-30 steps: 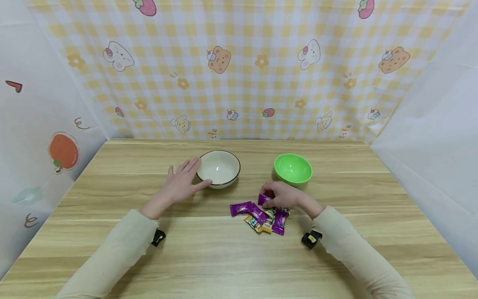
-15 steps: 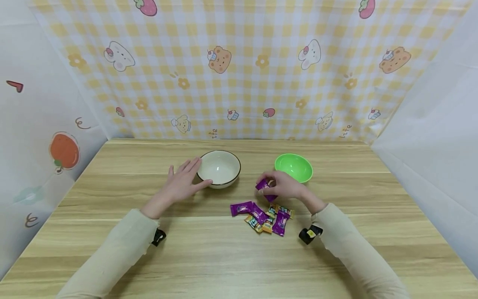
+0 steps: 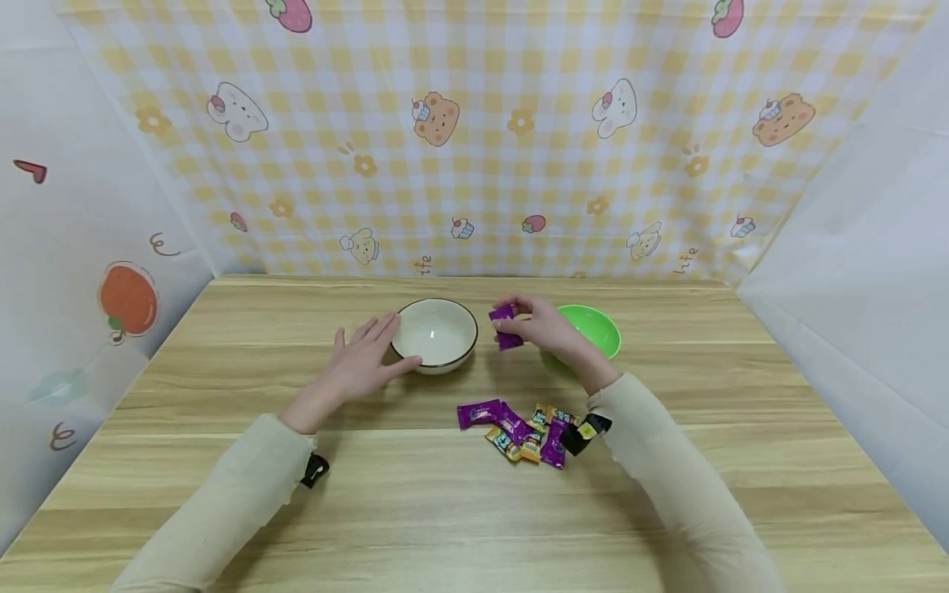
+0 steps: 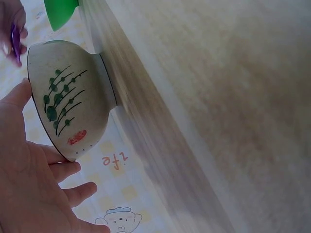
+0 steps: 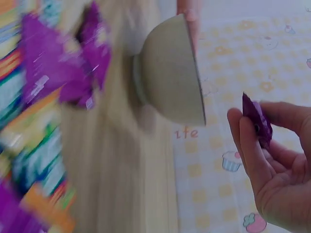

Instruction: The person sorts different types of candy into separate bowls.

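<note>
A white bowl with a dark rim (image 3: 437,329) stands on the table, with green sprigs painted on its outside in the left wrist view. My left hand (image 3: 359,362) touches its left rim with spread, straight fingers and thumb. Between the thumb and fingers of my right hand (image 3: 549,329) is a purple-wrapped candy (image 3: 508,338), held above the table just right of that bowl. The right wrist view has this candy (image 5: 258,121) pinched in the air. Nearer lies a small pile of candies, some purple (image 3: 480,413) and some yellow-orange (image 3: 504,442).
A green bowl (image 3: 599,331) stands behind the right hand, which partly covers it. The wooden table (image 3: 415,511) ends at a checked cloth backdrop (image 3: 482,181). White cloth hangs at both sides. Each wrist bears a black camera.
My right hand has lifted the purple candy off the pile and carried it away from me and slightly left, toward the white bowl. The left hand stays on the rim.
</note>
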Motion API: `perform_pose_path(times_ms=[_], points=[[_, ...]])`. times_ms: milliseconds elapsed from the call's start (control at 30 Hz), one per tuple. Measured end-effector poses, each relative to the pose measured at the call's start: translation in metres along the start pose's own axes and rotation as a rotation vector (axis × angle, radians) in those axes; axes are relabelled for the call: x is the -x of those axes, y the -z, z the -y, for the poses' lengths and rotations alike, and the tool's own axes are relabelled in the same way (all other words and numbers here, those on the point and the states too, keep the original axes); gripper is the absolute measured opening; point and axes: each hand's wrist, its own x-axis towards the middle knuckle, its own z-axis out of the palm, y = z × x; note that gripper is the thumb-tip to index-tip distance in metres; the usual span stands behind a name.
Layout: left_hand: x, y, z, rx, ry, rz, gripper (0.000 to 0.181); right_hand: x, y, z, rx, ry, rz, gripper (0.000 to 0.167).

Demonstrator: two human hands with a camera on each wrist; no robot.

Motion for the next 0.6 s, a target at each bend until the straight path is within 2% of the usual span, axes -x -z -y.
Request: perform_pose_path(times_ms=[100, 233, 333, 467, 600], points=[[0.0, 0.0, 0.0, 0.0, 0.001, 0.0, 0.09, -0.008, -0.007, 0.008, -0.028, -0.028, -0.049, 0.034], [0.0, 0.0, 0.0, 0.0, 0.004, 0.004, 0.09, -0.019, -0.018, 0.016, -0.134, -0.079, -0.071, 0.035], [0.0, 0.0, 0.001, 0.002, 0.005, 0.007, 0.09, -0.026, -0.027, 0.02, -0.232, -0.079, -0.05, 0.038], [0.0, 0.0, 0.001, 0.004, 0.004, 0.012, 0.091, -0.029, -0.035, 0.023, -0.345, -0.038, 0.011, 0.042], [0.0, 0.001, 0.0, 0.007, 0.001, 0.013, 0.089, -0.027, -0.038, 0.024, -0.384, -0.012, 0.031, 0.04]])
